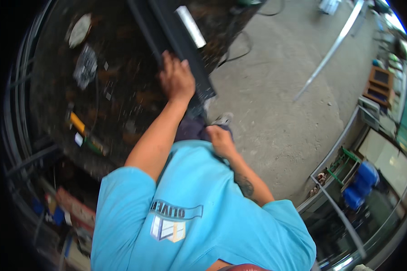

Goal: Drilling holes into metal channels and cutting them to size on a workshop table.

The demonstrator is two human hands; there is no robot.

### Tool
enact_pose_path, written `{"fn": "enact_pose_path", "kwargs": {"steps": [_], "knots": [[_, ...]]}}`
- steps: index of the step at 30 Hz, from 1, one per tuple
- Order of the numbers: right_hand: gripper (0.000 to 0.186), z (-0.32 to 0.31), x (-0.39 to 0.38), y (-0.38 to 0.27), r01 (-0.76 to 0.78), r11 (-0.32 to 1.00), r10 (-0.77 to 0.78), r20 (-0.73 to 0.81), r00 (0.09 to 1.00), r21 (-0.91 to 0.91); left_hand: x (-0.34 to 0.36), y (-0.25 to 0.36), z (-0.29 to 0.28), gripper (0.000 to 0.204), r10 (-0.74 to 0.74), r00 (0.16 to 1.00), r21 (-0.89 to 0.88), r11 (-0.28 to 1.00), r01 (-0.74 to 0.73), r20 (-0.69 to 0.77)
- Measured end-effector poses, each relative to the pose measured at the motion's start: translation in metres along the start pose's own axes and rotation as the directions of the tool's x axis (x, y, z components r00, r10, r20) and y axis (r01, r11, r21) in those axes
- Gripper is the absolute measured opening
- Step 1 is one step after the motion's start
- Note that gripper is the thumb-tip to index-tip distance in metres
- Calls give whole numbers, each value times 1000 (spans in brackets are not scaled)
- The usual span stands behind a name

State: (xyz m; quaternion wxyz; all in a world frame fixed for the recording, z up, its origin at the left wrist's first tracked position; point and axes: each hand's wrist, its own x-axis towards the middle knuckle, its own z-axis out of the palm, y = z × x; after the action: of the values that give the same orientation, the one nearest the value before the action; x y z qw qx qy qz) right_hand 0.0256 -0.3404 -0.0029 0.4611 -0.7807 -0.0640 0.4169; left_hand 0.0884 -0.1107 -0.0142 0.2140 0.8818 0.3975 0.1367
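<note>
On the left is a dark, dirty table (pixel 126 67). Near its left side sit a pale oval thing (pixel 80 30), a crumpled clear plastic bag (pixel 85 67) below it, and, lower down, a tool with a yellow handle (pixel 78 123). Next comes the left hand (pixel 177 82), with its back up and its palm down on a long dark bar (pixel 178 40). Its fingers are laid out, a little bit apart, and point to the far end. The bar is right under this hand, on the right part of the table. Its long way runs on a slant, from the top of the view down and right to the person's legs. So the left hand is the nearer one, and it is touching the bar close to the near end. A white strip (pixel 191 27) lies along the bar's right side. Then comes the right hand (pixel 220 139), low by the legs, just below the near end. Its fingers look curled, but I cannot tell if they pinch anything. Farther right is the gray floor (pixel 276 67), with a long silver pole (pixel 332 52) slanting over it.
</note>
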Motion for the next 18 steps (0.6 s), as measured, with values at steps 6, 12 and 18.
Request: {"fn": "enact_pose_path", "kwargs": {"steps": [6,12,18], "knots": [[37,31,3,16,64,997,-56,182,982,-39,-9,-41,-27,56,-87,989,208,976,60,123],[42,-6,-13,-2,-9,998,23,254,967,-58,-17,-17,-47,65,-83,939,194,981,18,333],[43,6,-3,-3,-20,1000,22,241,970,-11,-1,-20,-49,71,-104,991,28,994,102,82]]}}
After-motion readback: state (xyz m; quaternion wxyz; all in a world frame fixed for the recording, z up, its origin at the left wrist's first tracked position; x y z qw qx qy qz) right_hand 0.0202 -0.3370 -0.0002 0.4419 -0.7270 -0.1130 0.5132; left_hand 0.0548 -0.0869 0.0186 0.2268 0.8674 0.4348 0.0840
